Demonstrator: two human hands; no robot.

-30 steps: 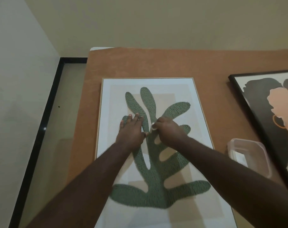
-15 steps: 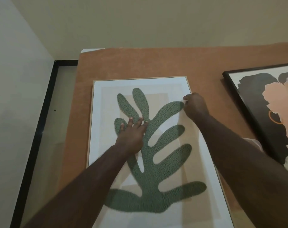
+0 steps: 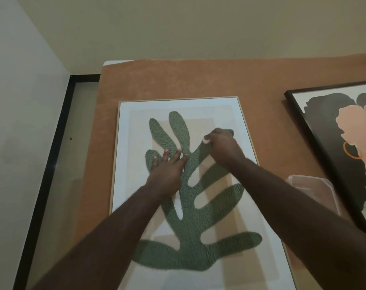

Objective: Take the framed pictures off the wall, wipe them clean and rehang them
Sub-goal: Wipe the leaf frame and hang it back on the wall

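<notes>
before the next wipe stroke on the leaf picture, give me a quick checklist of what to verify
1. Leaf picture lies flat on the brown surface: ok.
2. Left hand presses flat on the picture to steady it: ok.
3. Right hand grips the white wipe: ok.
4. Wipe clean enough: cannot tell, mostly hidden.
5. Clear plastic container is apart from the frame: ok.
6. Black-framed picture is out of the stroke's way: ok.

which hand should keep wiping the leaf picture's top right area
The right hand: it pinches a small white wipe and sits on the leaf picture near that area. The left hand lies flat, steadying it.
</notes>
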